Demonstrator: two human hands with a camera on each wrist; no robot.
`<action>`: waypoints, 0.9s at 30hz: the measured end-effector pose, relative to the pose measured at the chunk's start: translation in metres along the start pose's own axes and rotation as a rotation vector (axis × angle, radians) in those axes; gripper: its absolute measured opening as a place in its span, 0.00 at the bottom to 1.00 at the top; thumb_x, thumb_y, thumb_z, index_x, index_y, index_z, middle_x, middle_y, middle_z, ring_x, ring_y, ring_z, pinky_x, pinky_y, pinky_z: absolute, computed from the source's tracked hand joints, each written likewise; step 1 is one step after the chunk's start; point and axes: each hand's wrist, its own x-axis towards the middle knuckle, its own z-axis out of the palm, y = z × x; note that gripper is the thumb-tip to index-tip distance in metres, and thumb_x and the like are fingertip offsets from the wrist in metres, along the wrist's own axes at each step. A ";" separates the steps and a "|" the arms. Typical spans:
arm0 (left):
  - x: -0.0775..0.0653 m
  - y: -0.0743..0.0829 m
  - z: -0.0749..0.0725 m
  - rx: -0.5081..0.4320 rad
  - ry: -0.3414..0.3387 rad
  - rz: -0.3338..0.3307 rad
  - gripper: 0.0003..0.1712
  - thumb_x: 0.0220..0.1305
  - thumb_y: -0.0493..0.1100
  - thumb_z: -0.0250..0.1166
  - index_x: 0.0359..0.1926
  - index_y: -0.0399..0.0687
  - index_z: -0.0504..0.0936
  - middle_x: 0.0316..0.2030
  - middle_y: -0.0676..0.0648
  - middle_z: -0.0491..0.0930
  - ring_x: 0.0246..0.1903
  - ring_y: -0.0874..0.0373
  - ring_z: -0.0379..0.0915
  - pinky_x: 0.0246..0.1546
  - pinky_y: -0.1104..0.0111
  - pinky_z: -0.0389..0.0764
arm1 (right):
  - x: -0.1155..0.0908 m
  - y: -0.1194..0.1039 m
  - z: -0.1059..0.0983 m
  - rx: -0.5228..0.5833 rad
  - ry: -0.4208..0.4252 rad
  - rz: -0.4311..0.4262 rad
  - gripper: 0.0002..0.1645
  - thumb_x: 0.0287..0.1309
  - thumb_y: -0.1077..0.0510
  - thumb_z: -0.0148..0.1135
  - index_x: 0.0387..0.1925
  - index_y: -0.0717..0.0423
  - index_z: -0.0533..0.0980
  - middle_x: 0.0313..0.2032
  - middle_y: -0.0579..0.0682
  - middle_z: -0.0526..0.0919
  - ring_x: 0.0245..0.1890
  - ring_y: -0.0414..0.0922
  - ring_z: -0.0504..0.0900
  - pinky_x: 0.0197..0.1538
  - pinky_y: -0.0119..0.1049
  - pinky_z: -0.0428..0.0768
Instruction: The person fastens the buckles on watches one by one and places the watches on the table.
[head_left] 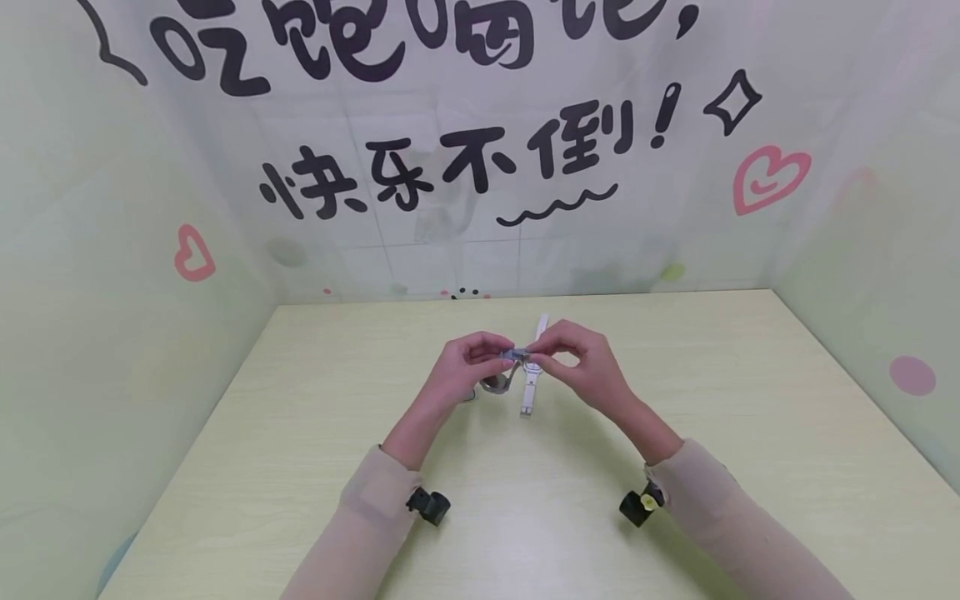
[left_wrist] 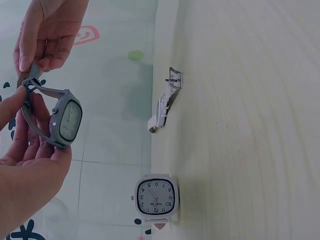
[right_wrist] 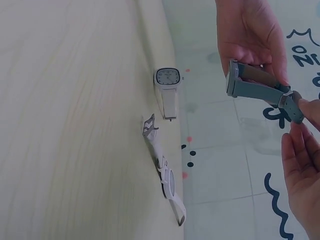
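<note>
Both hands hold a grey-blue wristwatch up above the table, its strap bent into a loop. My left hand grips the strap near the buckle, with the thumb on one side and the fingers behind the loop. At the other side, my right hand pinches the strap's end between thumb and fingers. The strap passes through the buckle area in the right wrist view. The watch face hangs below the left fingers in the head view.
A white wristwatch lies stretched out on the table beneath the hands. Another white watch, square-faced, lies to its left, mostly hidden by the left hand in the head view. A printed cloth backdrop stands behind the table.
</note>
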 end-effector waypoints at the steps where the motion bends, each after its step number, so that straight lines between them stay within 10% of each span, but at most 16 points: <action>1: 0.000 0.000 0.000 0.002 0.000 0.001 0.17 0.63 0.36 0.68 0.52 0.39 0.81 0.45 0.43 0.87 0.40 0.63 0.84 0.41 0.71 0.83 | 0.000 0.000 0.000 -0.018 -0.003 -0.009 0.06 0.57 0.67 0.70 0.37 0.59 0.84 0.34 0.53 0.85 0.36 0.36 0.81 0.49 0.28 0.84; 27: -0.001 0.001 0.002 0.079 0.007 0.009 0.15 0.62 0.37 0.70 0.51 0.41 0.83 0.45 0.41 0.86 0.39 0.64 0.82 0.52 0.56 0.84 | -0.003 0.002 0.008 -0.097 0.016 -0.136 0.09 0.55 0.68 0.71 0.39 0.58 0.85 0.36 0.51 0.87 0.38 0.44 0.85 0.46 0.31 0.87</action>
